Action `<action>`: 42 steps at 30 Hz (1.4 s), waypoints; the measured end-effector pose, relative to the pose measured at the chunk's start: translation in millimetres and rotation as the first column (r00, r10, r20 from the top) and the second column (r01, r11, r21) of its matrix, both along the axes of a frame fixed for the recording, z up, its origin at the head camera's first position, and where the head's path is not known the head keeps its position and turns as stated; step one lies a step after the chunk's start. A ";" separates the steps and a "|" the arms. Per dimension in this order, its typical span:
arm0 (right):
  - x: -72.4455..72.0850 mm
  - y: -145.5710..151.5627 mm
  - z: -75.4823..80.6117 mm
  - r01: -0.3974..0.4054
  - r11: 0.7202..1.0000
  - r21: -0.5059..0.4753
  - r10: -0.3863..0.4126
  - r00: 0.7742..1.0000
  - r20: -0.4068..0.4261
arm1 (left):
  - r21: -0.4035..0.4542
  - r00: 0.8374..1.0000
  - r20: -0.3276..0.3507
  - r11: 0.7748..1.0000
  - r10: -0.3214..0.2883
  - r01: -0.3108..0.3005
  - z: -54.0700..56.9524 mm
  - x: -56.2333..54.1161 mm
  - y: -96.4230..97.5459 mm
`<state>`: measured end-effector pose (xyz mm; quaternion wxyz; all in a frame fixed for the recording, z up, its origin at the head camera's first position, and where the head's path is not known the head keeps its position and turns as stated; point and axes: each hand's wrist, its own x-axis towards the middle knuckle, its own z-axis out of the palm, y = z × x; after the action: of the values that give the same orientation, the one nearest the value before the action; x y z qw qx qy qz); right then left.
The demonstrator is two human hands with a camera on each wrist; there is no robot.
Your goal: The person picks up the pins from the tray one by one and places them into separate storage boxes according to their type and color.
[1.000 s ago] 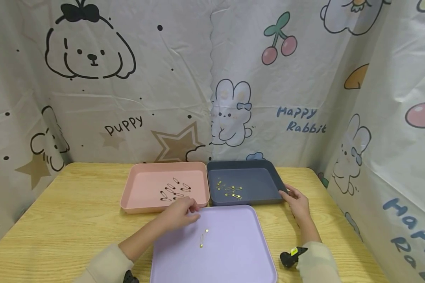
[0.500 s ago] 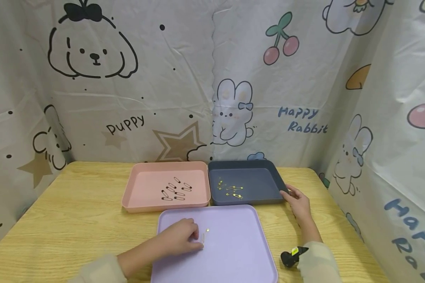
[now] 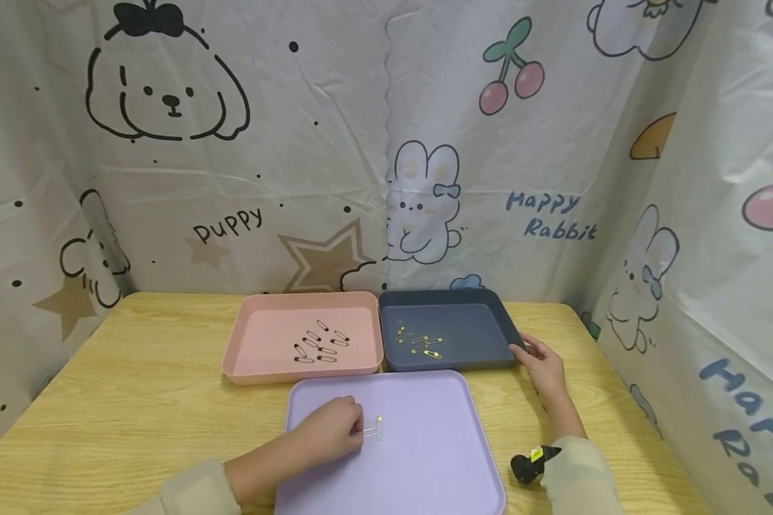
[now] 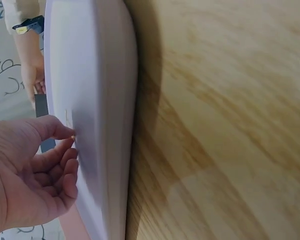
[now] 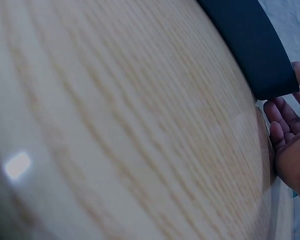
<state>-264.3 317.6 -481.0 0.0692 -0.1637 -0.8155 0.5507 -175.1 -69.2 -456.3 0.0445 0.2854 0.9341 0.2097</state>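
Note:
My left hand (image 3: 332, 430) is low over the lilac tray (image 3: 431, 465), pinching a gold safety pin (image 3: 370, 432) between thumb and forefinger. In the left wrist view the fingertips (image 4: 71, 134) meet on it, the other fingers loosely curled. Another gold safety pin (image 3: 378, 422) lies upright-on in the head view, right beside the pinched one. My right hand (image 3: 544, 370) grips the right front corner of the dark blue tray (image 3: 483, 361), thumb at the rim. From the right wrist, the fingers (image 5: 285, 117) show by that tray's corner, their contact partly hidden.
Several gold safety pins (image 3: 432, 354) lie in the dark blue tray. Beside it, a pink tray (image 3: 264, 372) holds several black safety pins (image 3: 326, 350). Both stand behind the lilac tray on the wooden table (image 3: 135, 400). A printed curtain (image 3: 322, 143) encloses the back and sides.
My left hand came from the pink tray's front edge down to the lilac tray and took hold of a gold safety pin, which has turned sideways. The right hand stayed at the dark blue tray.

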 end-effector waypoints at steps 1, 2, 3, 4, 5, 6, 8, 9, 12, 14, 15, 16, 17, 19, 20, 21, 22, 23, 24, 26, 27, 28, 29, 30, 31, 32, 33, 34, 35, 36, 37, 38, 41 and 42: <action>-0.6 0.2 -0.3 0.002 1.000 -0.004 -0.002 1.000 -0.002 | 0.012 1.000 0.018 1.000 0.009 -0.010 0.3 0.0 -0.1; -1.2 0.4 -0.8 0.004 1.000 -0.008 -0.004 1.000 -0.003 | 0.022 0.999 0.040 1.000 0.020 -0.021 0.4 0.1 -0.5; -1.3 0.2 -1.0 0.002 1.000 -0.006 -0.002 1.000 -0.005 | 0.035 0.997 0.067 0.999 0.030 -0.033 0.3 0.2 -1.0; -1.5 0.1 -1.4 0.003 1.000 -0.009 -0.003 1.000 -0.002 | 0.045 0.995 0.093 0.998 0.039 -0.043 0.2 0.3 -1.5; -1.5 -0.1 -1.5 0.003 1.000 -0.009 -0.003 1.000 0.000 | 0.052 0.992 0.115 0.997 0.045 -0.052 0.2 0.3 -2.2; -1.4 -0.2 -1.5 0.003 1.000 -0.008 -0.003 1.000 0.003 | 0.059 0.990 0.131 0.997 0.050 -0.058 0.2 0.3 -2.9; -1.6 0.1 -1.7 -0.001 1.000 -0.004 0.001 1.000 0.005 | 0.077 0.987 0.149 0.995 0.053 -0.065 0.7 -0.6 -4.3; -1.5 0.3 -1.4 -0.003 1.000 0.000 0.003 1.000 0.005 | 0.086 0.987 0.153 0.994 0.054 -0.067 1.4 -1.4 -4.9; -1.6 1.0 -0.9 -0.009 1.000 0.002 0.009 1.000 0.004 | 0.112 0.987 0.152 0.991 0.057 -0.075 6.0 -5.6 -6.6; -1.7 1.3 -0.7 -0.012 1.000 0.004 0.012 1.000 0.002 | 0.129 0.987 0.151 0.988 0.061 -0.080 10.4 -9.7 -7.4; -1.6 1.3 -0.3 -0.013 1.000 0.002 0.013 1.000 0.000 | 0.133 0.987 0.150 0.988 0.062 -0.082 12.7 -11.9 -7.6; -1.4 1.3 -0.2 -0.014 1.000 0.002 0.014 1.000 0.001 | 0.141 0.987 0.148 0.987 0.061 -0.082 14.9 -14.5 -7.8; -1.6 1.5 -0.3 -0.012 1.000 0.002 0.012 1.000 0.000 | 0.150 0.988 0.141 0.985 0.060 -0.081 17.0 -17.2 -7.6; -1.5 1.8 -0.4 -0.011 1.000 0.002 0.011 1.000 0.000 | 0.163 0.989 0.133 0.983 0.062 -0.083 21.0 -22.7 -7.1; -1.4 1.9 -0.6 -0.011 1.000 0.002 0.011 1.000 -0.001 | 0.170 0.990 0.128 0.982 0.066 -0.088 22.9 -25.6 -6.5; -1.3 2.0 -0.7 -0.010 1.000 0.002 0.010 1.000 -0.001 | 0.174 0.990 0.121 0.980 0.075 -0.096 24.8 -28.9 -5.7; -1.3 2.3 -1.1 -0.010 1.000 0.004 0.010 1.000 -0.002 | 0.180 0.989 0.117 0.978 0.086 -0.107 27.2 -32.0 -4.8; -1.3 2.5 -1.3 -0.010 1.000 0.004 0.010 1.000 -0.003 | 0.184 0.989 0.112 0.976 0.099 -0.119 29.1 -35.4 -3.8; -1.1 2.4 -1.4 -0.010 1.000 0.004 0.010 1.000 -0.005 | 0.188 0.987 0.113 0.973 0.111 -0.131 31.3 -38.7 -2.7; -0.7 2.4 -1.6 -0.010 1.000 0.004 0.010 1.000 -0.007 | 0.193 0.985 0.106 0.969 0.134 -0.152 35.3 -45.8 0.1; -0.5 2.3 -1.6 -0.010 1.000 0.005 0.010 1.000 -0.007 | 0.192 0.984 0.106 0.968 0.144 -0.162 37.1 -49.5 1.6; -0.5 2.3 -2.0 -0.009 1.000 0.003 0.009 1.000 -0.006 | 0.196 0.983 0.106 0.966 0.147 -0.166 38.6 -53.0 3.1; -0.3 2.0 -2.1 -0.008 1.000 0.001 0.008 1.000 -0.004 | 0.199 0.984 0.102 0.966 0.149 -0.167 40.0 -56.7 4.6; -0.1 1.8 -2.3 -0.007 1.000 -0.004 0.007 1.000 -0.002 | 0.201 0.984 0.100 0.965 0.150 -0.167 41.6 -60.1 6.2; -0.1 1.5 -2.5 -0.006 1.000 -0.006 0.006 1.000 0.000 | 0.201 0.985 0.091 0.966 0.148 -0.163 42.8 -63.8 7.8; -0.1 1.4 -2.7 -0.006 1.000 -0.007 0.006 1.000 0.000 | 0.205 0.985 0.086 0.965 0.148 -0.162 44.3 -67.3 9.3; 0.0 1.1 -2.6 -0.008 1.000 -0.010 0.008 1.000 -0.001 | 0.207 0.987 0.076 0.966 0.144 -0.157 45.9 -70.6 10.8; -0.1 1.0 -2.7 -0.008 1.000 -0.014 0.008 1.000 0.001 | 0.211 0.988 0.064 0.966 0.139 -0.150 47.3 -73.9 12.3; 0.0 0.8 -2.5 -0.007 1.000 -0.014 0.007 1.000 0.001 | 0.214 0.989 0.056 0.966 0.135 -0.144 48.6 -77.1 13.9; 0.0 0.8 -2.3 -0.007 1.000 -0.013 0.007 1.000 -0.001 | 0.218 0.991 0.044 0.966 0.130 -0.136 49.5 -80.2 15.8; 0.0 1.1 -2.2 -0.007 1.000 -0.010 0.007 1.000 -0.002 | 0.221 0.992 0.038 0.967 0.124 -0.129 50.5 -83.2 17.7; -0.1 1.4 -2.0 -0.007 1.000 -0.009 0.007 1.000 -0.005 | 0.225 0.991 0.044 0.965 0.125 -0.131 51.8 -85.7 19.8; -0.5 2.2 -1.6 -0.005 1.000 -0.009 0.005 1.000 -0.007 | 0.226 0.989 0.078 0.964 0.128 -0.142 55.2 -92.5 26.4; -0.6 2.4 -1.8 -0.008 1.000 -0.006 0.008 1.000 -0.008 | 0.224 0.987 0.094 0.963 0.131 -0.149 56.5 -94.4 28.8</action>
<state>-264.9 320.0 -482.8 0.0698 -0.1586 -0.8142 0.5541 -269.5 -40.3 -399.8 0.0327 0.2134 0.9189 0.3303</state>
